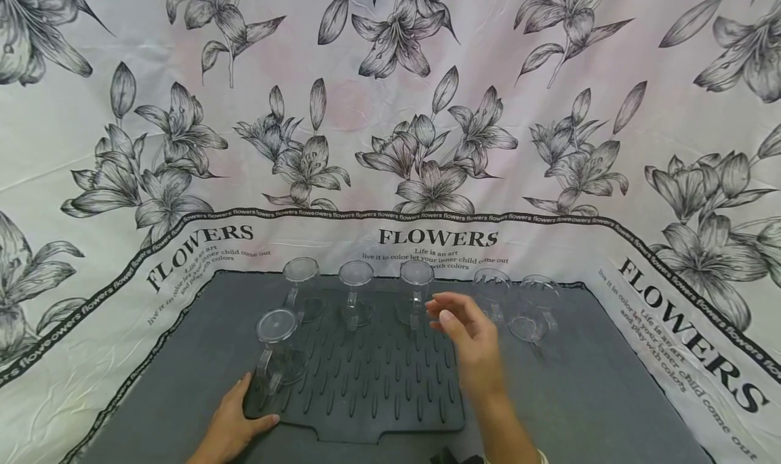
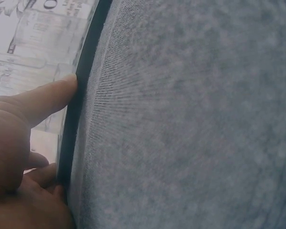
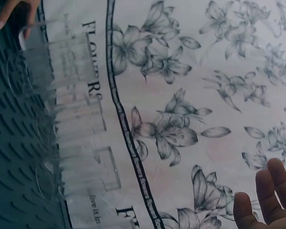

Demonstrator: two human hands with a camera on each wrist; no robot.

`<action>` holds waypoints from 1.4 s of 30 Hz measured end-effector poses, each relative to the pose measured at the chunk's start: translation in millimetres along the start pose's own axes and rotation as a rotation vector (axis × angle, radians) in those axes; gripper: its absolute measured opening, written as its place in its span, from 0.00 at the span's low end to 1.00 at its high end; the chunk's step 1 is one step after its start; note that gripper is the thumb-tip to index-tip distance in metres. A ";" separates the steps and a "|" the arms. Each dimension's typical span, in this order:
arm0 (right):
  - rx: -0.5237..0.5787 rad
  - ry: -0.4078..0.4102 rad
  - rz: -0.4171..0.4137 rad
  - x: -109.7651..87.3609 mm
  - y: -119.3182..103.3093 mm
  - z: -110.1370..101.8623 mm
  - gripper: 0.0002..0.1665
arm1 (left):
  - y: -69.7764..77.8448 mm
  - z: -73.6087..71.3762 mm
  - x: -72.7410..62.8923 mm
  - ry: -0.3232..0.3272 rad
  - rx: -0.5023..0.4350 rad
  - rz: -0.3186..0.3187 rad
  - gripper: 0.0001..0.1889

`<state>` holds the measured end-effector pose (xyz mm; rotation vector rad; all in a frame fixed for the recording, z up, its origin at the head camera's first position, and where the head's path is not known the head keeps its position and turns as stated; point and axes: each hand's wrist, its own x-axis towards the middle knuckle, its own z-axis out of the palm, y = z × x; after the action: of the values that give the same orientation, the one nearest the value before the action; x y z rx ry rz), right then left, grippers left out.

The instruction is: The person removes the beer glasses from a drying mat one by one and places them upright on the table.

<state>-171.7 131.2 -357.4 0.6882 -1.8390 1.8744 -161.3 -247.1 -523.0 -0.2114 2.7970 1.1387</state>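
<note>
Several clear glass mugs stand on a dark ridged drying mat (image 1: 366,410); they appear upside down, bases up. One mug (image 1: 277,327) is at the mat's left side, and a back row holds a left mug (image 1: 302,274), a middle mug (image 1: 356,275) and a right mug (image 1: 417,275). My left hand (image 1: 228,420) touches the mat's front left corner, its thumb (image 2: 57,95) along the edge in the left wrist view. Loosely bent and holding nothing, my right hand (image 1: 472,338) is in the air beside the right mug of the row.
Two more glass mugs, one nearer (image 1: 538,308) and one beside it (image 1: 491,287), stand on the grey table (image 1: 586,382) right of the mat, apparently rim up. A flower-printed cloth (image 1: 439,145) hangs behind and around the table. A dark object (image 1: 451,456) shows at the front edge.
</note>
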 end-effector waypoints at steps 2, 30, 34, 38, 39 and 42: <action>0.008 -0.028 -0.014 -0.3 1.6 6.5 0.13 | -0.3 -0.2 0.1 0.002 0.003 0.000 0.63; 0.111 -0.270 0.201 -16.9 58.3 100.2 0.16 | -1.9 0.2 -1.8 0.018 0.015 0.019 0.62; 0.118 -0.302 0.258 -21.2 67.9 114.6 0.18 | -2.1 0.7 -2.5 0.018 0.022 0.012 0.62; 0.100 -0.318 0.301 -25.1 76.7 129.1 0.18 | -1.8 1.4 -1.5 0.016 0.017 0.009 0.62; 0.090 -0.320 0.308 -26.0 78.9 132.4 0.18 | -1.6 1.4 -1.2 0.018 0.017 0.015 0.62; 0.080 -0.329 0.334 -27.8 84.4 142.0 0.17 | 0.1 0.9 -0.4 0.022 0.004 0.020 0.62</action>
<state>-194.0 -12.2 -441.0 0.7959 -2.2084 2.1579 -160.9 -246.4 -523.5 -0.1963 2.8265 1.1416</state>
